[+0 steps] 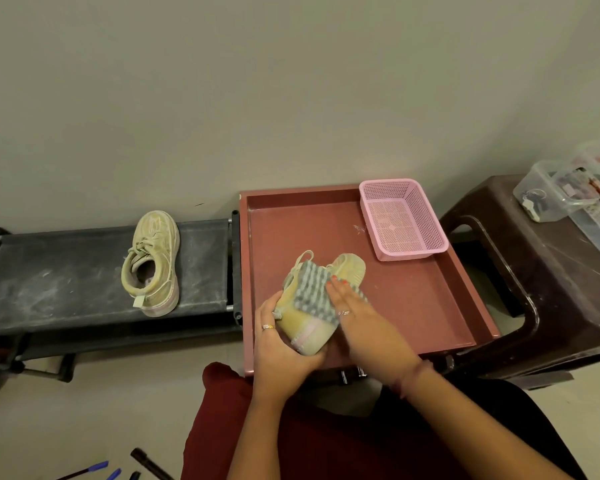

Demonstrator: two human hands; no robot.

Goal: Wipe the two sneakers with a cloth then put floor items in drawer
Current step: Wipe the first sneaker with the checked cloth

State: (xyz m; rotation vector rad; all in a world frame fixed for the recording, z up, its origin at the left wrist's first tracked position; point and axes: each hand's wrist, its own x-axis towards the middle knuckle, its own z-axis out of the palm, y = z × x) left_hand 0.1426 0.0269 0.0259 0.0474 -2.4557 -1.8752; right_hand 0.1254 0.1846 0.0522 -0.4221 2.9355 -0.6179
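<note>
While the left hand (284, 344) gripped the heel of the sneaker (321, 299) over the open drawer (430, 306), toe pointing away toward the pink basket (402, 220), the right hand (357, 313) pressed the cloth (314, 289) flat across its side, fingers straight. Second sneaker (153, 263) sat well apart on the rack (66, 271), left-hand side.

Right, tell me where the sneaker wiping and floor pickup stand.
Nothing is clearly finished. In hand: the left hand grips one sneaker over the open drawer while the right hand presses the cloth flat against it. The other sneaker sits on the black rack; whether it was wiped is unclear. Left: the pens on the floor, not yet in the drawer.
</note>
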